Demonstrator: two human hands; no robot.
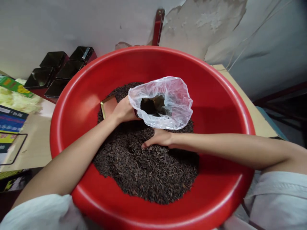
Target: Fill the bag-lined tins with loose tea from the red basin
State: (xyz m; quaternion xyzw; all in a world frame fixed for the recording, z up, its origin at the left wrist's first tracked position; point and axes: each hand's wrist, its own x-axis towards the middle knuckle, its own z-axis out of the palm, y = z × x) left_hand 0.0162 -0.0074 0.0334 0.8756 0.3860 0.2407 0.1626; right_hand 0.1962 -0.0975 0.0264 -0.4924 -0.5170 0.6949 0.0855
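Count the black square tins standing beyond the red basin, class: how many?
5, clustered left of the basin's far rim: two at the back, two in the middle, one nearest. The basin may hide more.

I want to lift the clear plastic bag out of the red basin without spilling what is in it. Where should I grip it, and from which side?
Probably grip the clear plastic bag at its gathered rim, from the left, where the left hand already holds it. The mouth gapes open towards the camera and the film is limp, so pinching the rim shut and lifting upward should keep the dark contents in.

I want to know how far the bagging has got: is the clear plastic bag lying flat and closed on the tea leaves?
No: the plastic bag stands open-mouthed, held at its rim by the left hand, with dark leaves visible inside.
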